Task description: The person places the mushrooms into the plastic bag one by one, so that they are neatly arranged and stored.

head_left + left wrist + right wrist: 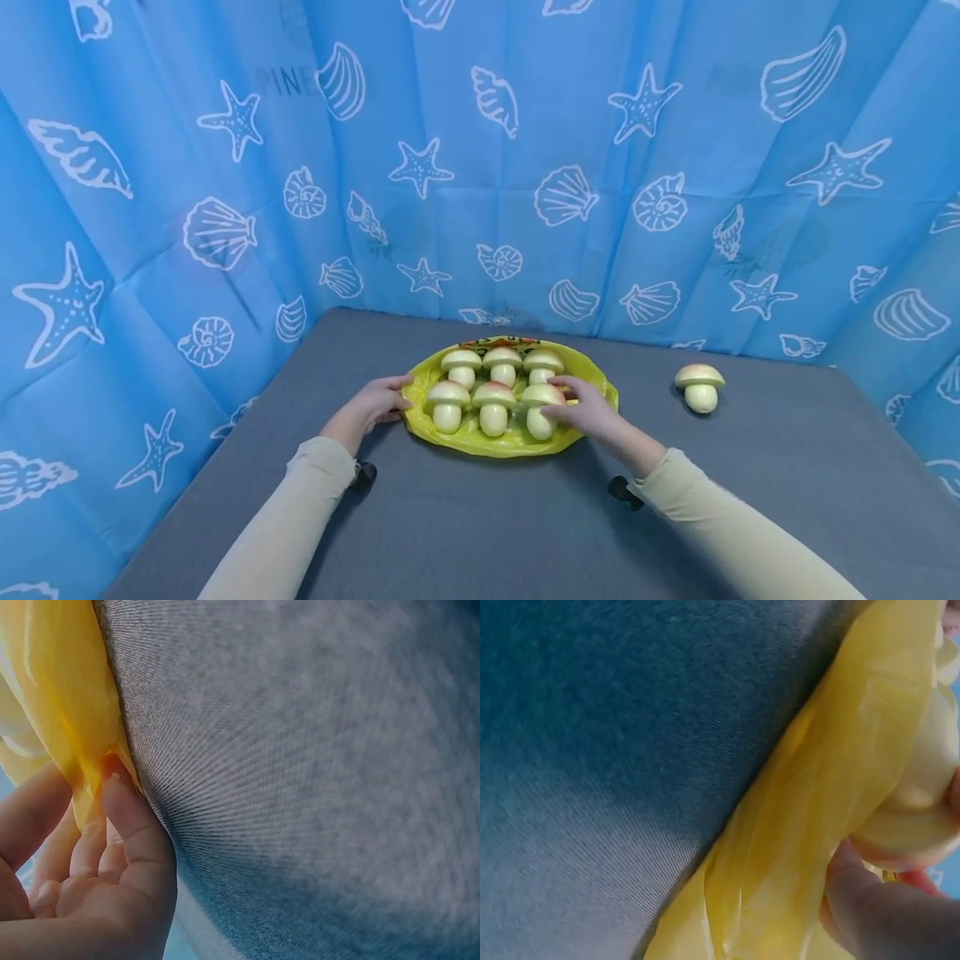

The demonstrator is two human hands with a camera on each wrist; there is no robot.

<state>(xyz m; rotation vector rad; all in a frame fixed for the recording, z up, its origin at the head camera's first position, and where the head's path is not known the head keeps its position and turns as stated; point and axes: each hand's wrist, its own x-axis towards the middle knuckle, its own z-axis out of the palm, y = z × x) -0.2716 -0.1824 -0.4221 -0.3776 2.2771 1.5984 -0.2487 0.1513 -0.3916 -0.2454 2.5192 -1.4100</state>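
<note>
A yellow plastic bag (480,446) lies spread on the table with its rim raised, and several toy mushrooms (493,408) stand in it in two rows of three. At the bag's left end my left hand (380,400) pinches the rim; the left wrist view shows thumb and fingers on the yellow film (60,682). My right hand (592,412) reaches over the bag's right side and holds the front right mushroom (538,422) between thumb and fingers. Close up in the right wrist view, that pale mushroom (922,772) is partly hidden by the bag's wall (832,772).
One more toy mushroom (701,388) stands apart on the grey tablecloth (480,525), right of the bag. A blue curtain (480,167) with white shells and starfish hangs behind the table and along its sides.
</note>
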